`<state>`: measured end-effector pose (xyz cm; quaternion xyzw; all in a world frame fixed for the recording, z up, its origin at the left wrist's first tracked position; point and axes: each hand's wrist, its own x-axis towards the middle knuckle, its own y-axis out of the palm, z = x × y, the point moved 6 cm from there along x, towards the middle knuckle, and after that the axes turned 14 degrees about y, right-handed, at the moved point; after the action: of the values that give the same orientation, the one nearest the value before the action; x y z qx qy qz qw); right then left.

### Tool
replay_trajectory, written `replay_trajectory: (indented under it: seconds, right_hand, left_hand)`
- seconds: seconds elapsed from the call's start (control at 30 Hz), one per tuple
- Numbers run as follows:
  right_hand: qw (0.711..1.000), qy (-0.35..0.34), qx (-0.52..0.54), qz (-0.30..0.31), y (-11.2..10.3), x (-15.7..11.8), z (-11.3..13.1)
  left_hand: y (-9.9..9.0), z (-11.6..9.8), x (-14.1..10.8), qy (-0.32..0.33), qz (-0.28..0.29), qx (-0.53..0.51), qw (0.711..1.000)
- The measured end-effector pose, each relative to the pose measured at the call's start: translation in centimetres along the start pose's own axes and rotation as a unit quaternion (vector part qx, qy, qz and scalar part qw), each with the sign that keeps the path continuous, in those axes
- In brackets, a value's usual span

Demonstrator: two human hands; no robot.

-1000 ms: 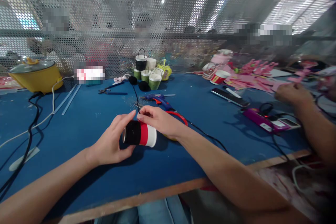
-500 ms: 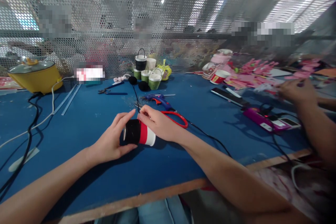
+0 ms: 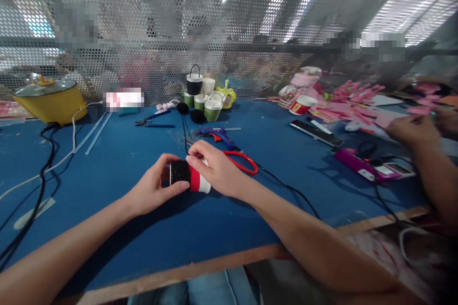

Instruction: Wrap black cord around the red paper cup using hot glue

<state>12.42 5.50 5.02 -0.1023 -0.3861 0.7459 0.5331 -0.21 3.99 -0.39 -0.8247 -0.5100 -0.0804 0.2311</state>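
Note:
A small paper cup (image 3: pixel 195 180) lies on its side above the blue table. Black yarn covers one part of it, a red band runs beside that, and the other end shows white. Around the black part, my left hand (image 3: pixel 152 190) is closed with thumb and fingers. My right hand (image 3: pixel 220 169) pinches a strand of black yarn (image 3: pixel 185 136) at the top of the cup; its fingertips partly hide the strand. That strand runs back to a black yarn ball (image 3: pixel 182 108), and a second black ball (image 3: pixel 197 116) sits nearby.
Behind my right hand lie a blue glue gun (image 3: pixel 218 137) and red-handled scissors (image 3: pixel 246 164). Pliers (image 3: pixel 153 119) and several wrapped cups (image 3: pixel 213 110) stand farther back. A yellow pot (image 3: pixel 53 105) is at left. At right are a purple power strip (image 3: pixel 352 164) and another person's hand (image 3: pixel 415 133).
My left thumb has come up onto the near side of the black part, and its fingers have moved behind the cup. My right hand stays at the cup's top. The view shifted slightly.

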Motion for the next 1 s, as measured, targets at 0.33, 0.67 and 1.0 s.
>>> replay_trajectory:
  seconds: [0.33,0.67,1.0]
  right_hand:
    - [0.999,0.038,-0.007,0.004,0.2,0.0,-0.3]
    - [0.998,0.007,-0.063,-0.025,1.1,-0.3,-0.1]
    - [0.995,-0.02,-0.091,-0.04,1.9,-0.7,0.6]
  left_hand:
    - [-0.2,-0.8,-0.1,0.03,-0.007,0.068,0.997]
    - [0.3,-0.5,0.1,-0.045,-0.021,-0.018,0.999]
    - [0.0,-0.6,0.2,-0.062,-0.049,-0.008,0.997]
